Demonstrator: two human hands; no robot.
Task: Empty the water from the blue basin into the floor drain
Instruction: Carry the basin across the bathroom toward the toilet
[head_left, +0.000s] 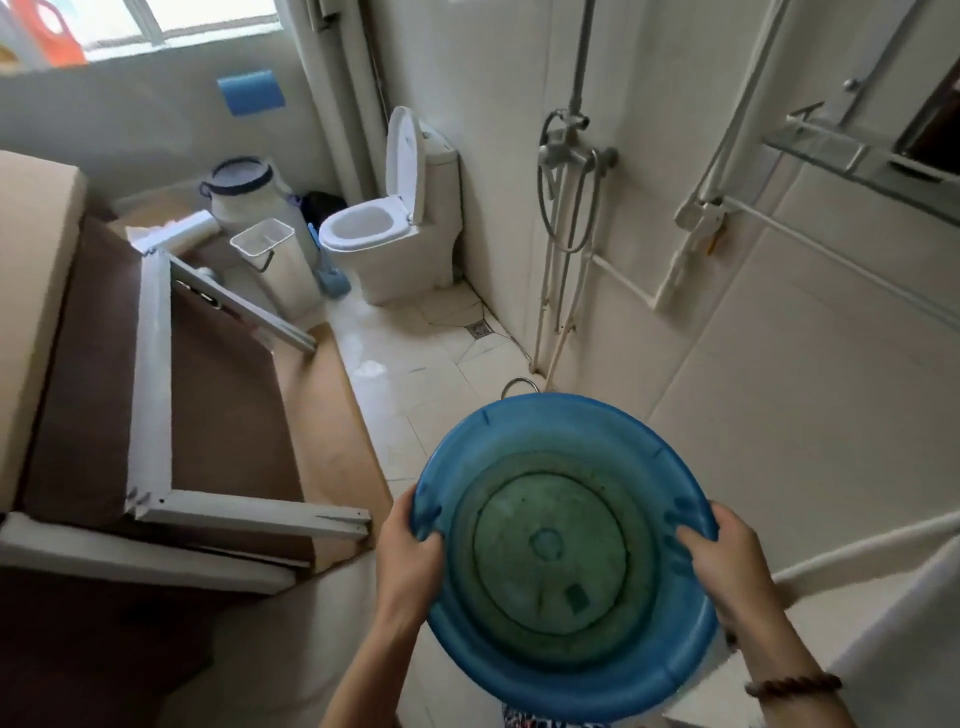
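Observation:
A round blue basin (563, 551) fills the lower middle of the head view, held up in front of me with its greenish, stained bottom facing me. My left hand (408, 551) grips its left rim, thumb inside. My right hand (727, 556) grips the right rim, also with the thumb inside; a brown bead bracelet sits on that wrist. Whether water lies in the basin is hard to tell. The small square floor drain (478, 329) sits in the tiled floor further ahead, close to the right wall below the shower pipes.
A white toilet (395, 228) with raised lid stands at the back. Left of it are a white bin (275, 265) and a lidded tub (241, 189). Brown cardboard and white frame bars (150, 374) cover the left floor. Shower fittings (569, 150) hang on the right wall.

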